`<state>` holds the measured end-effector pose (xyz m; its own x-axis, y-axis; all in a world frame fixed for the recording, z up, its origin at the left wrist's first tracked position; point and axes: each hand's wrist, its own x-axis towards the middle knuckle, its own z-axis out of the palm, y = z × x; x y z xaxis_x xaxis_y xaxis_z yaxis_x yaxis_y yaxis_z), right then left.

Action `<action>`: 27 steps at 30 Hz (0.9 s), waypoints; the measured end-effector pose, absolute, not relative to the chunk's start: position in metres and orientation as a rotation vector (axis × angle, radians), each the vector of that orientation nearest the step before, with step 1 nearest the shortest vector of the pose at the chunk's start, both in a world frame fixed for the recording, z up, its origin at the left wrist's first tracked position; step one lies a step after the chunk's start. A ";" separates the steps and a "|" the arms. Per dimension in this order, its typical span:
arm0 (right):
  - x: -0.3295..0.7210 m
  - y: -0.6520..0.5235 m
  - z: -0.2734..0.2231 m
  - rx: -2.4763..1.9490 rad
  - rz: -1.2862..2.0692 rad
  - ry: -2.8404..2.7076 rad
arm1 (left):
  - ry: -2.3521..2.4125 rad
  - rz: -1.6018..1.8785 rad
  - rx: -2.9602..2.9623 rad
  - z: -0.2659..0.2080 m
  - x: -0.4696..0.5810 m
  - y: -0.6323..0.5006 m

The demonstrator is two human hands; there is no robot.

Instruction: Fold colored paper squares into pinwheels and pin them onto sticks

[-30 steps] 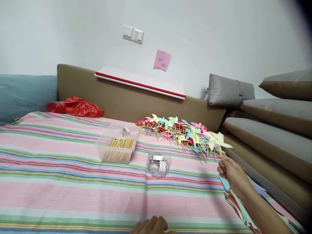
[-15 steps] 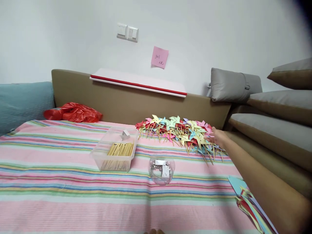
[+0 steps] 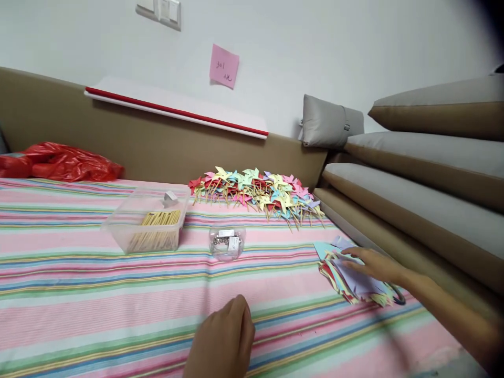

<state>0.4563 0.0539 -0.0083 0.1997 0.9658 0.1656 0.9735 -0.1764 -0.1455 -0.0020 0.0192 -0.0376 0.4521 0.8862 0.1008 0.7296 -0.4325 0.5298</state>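
Note:
My right hand (image 3: pixel 366 262) rests over a pile of coloured paper pieces (image 3: pixel 346 281) on the right. Its fingers are stretched out across a lilac piece on top, not closed on it. Part of a dark curved scissors-like handle (image 3: pixel 398 295) sticks out beside the pile. At the bottom centre, my left hand (image 3: pixel 224 336) is closed like a fist above the cloth, with nothing seen sticking out of it. Paper pinwheels on sticks (image 3: pixel 255 191) lie heaped at the back right. A clear tub (image 3: pixel 227 244) of small metal pieces with white labels stands in the middle.
A clear plastic box (image 3: pixel 118 223) with thin wooden sticks (image 3: pixel 157 226) stands left of the tub. Striped cloth (image 3: pixel 98 310) covers the surface. Grey-brown cushions (image 3: pixel 413 199) are stacked along the right, and a red plastic bag (image 3: pixel 66 161) lies at the back left.
My right hand has come back from the pinwheel heap to the paper pile. My left hand has risen into view at the bottom. The view has turned right and downward.

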 end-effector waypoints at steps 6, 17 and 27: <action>0.444 -0.007 -0.055 -2.357 -0.028 -1.829 | 1.321 0.510 2.260 -0.029 0.014 0.015; 0.432 -0.011 -0.083 -2.421 -0.071 -1.738 | 1.289 0.503 2.305 -0.029 0.014 0.012; 0.416 -0.001 -0.077 -2.546 -0.156 -1.621 | 1.273 0.531 2.369 -0.032 0.012 0.008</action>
<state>0.4156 -0.0012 -0.0768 0.4216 0.8942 0.1505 0.9065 -0.4198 -0.0450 0.0118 0.0083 -0.0323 0.5133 0.8466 0.1406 0.6955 -0.5064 0.5097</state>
